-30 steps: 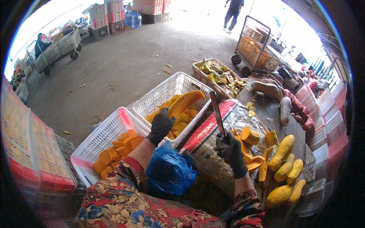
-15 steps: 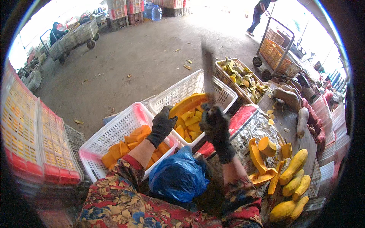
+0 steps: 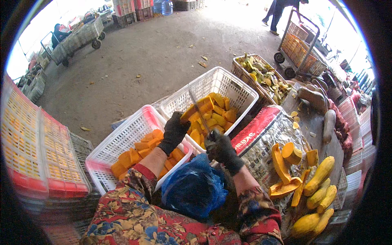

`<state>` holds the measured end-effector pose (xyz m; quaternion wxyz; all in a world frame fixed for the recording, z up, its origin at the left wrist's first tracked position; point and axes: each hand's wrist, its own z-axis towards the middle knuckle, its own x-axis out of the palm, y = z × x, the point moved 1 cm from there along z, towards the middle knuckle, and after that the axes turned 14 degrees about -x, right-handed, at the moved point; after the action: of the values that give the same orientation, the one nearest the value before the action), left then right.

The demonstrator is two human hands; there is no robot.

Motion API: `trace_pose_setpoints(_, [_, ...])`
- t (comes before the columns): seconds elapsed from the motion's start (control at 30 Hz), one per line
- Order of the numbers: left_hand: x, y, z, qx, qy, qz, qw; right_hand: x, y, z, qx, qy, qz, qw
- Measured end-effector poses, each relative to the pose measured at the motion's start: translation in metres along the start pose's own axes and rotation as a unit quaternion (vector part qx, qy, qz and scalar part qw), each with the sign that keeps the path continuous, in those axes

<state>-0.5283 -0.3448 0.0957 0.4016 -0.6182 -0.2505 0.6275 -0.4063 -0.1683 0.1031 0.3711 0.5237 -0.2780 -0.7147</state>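
My left hand (image 3: 176,131), in a black glove, is closed on the near end of an orange pumpkin piece (image 3: 190,114) above the middle white crate (image 3: 168,108). My right hand (image 3: 222,151), gloved too, grips a knife (image 3: 193,98). Its blade slants up and away across the pumpkin piece. Cut pumpkin chunks (image 3: 220,119) lie below in that crate. More orange chunks (image 3: 130,158) fill part of a white and red crate (image 3: 96,153) beside my left forearm. Between my arms, a crumpled blue plastic bag (image 3: 194,185) covers something I cannot make out.
Peeled yellow squashes (image 3: 319,176) and cut pumpkin pieces (image 3: 285,188) lie at the right, next to a printed sack (image 3: 261,143). Peelings (image 3: 261,75) fill a crate beyond. Stacked crates (image 3: 53,151) stand at the left. A person (image 3: 279,12) is near a hand cart (image 3: 304,49).
The knife has come down from upright to lie across the pumpkin piece, which now looks shorter. My right hand has moved down and toward me. The person at the back has shifted slightly.
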Motion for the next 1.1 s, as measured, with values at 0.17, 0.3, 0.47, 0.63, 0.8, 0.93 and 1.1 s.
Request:
trace_pose_setpoints(0.17, [0.004, 0.021, 0.014, -0.150, 0.046, -0.141, 0.978, 0.001, -0.038, -0.033, 0.040, 0.003, 0.018, 0.999])
trace_pose_setpoints(0.3, [0.027, 0.033, 0.034, 0.054, 0.006, -0.004, 0.998, -0.035, -0.003, -0.062, 0.040, -0.040, 0.034, 0.998])
trace_pose_setpoints(0.47, [0.058, -0.007, 0.015, 0.099, 0.057, -0.002, 0.993, -0.076, 0.050, -0.157, 0.093, -0.182, 0.139, 0.969])
trace_pose_setpoints(0.63, [0.128, -0.096, -0.036, 0.098, 0.356, -0.091, 0.925, -0.119, 0.049, -0.287, 0.130, -0.455, 0.294, 0.830])
trace_pose_setpoints(0.8, [0.240, -0.178, -0.070, 0.207, 0.373, -0.053, 0.903, -0.115, 0.030, -0.406, 0.146, -0.604, 0.078, 0.780])
trace_pose_setpoints(0.93, [0.311, -0.217, -0.088, 0.197, 0.409, 0.073, 0.888, -0.083, -0.015, -0.458, 0.226, -0.659, 0.115, 0.708])
trace_pose_setpoints(1.1, [0.339, -0.237, -0.100, 0.277, 0.426, 0.230, 0.830, -0.054, -0.069, -0.495, 0.288, -0.672, 0.214, 0.648])
